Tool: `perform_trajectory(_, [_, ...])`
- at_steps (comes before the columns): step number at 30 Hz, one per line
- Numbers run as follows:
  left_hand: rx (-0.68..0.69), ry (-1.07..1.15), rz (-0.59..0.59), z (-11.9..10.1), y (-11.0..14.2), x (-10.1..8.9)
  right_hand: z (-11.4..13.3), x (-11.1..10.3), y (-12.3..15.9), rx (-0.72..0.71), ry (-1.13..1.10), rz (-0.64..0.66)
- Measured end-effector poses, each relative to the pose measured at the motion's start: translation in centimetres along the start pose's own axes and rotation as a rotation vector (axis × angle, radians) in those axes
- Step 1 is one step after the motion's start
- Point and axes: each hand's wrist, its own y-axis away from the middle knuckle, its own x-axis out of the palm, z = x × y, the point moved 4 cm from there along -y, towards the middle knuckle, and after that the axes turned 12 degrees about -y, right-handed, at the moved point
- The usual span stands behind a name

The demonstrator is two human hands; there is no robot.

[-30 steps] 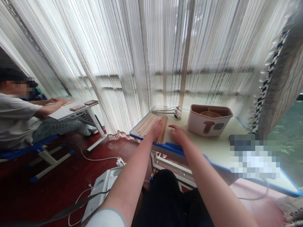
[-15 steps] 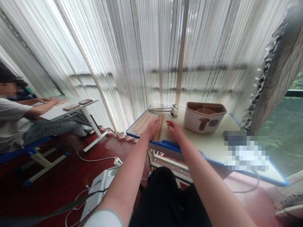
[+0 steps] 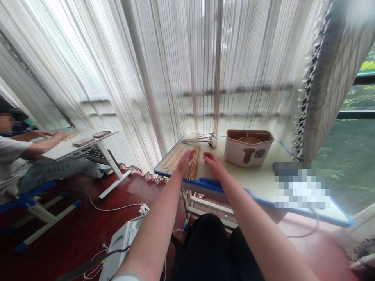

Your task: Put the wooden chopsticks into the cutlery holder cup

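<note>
My left hand rests over the desk with its fingers stretched out, between pale wooden chopsticks on its left and a bundle of brown chopsticks at its right side. Whether it touches the brown bundle I cannot tell. To the right of that bundle, my right hand is apart from it, fingers loosely spread and holding nothing. Several metal spoons lie behind the hands. Right of them stands a white and brown utensil holder with compartments.
The blue-edged desk stands against sheer curtains. A blurred patch covers items on its right end. At left, a person works at another table. White cables and a power strip lie on the floor.
The view has shifted slightly. My left hand's fingers have straightened beside the brown chopsticks. My right hand stays spread just right of them.
</note>
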Motion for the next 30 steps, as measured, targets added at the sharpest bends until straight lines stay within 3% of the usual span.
perform_trajectory(6, [0.018, 0.047, 0.029, -0.1, 0.2, 0.1, 1.4, -0.3, 0.7, -0.126, 0.26, -0.062])
perform_trajectory(11, [0.016, 0.042, 0.055, 0.0, 0.1, 0.2, 1.7, 0.1, 1.1, -0.133, 0.379, 0.019])
perform_trajectory(19, [-0.021, -0.029, 0.017, 0.6, -0.3, 0.1, 1.8, 0.1, 1.2, -0.123, 0.352, 0.018])
perform_trajectory(30, [-0.031, 0.035, 0.013, 0.9, -0.3, 0.0, 1.3, 0.1, 1.3, -0.085, 0.4, 0.05])
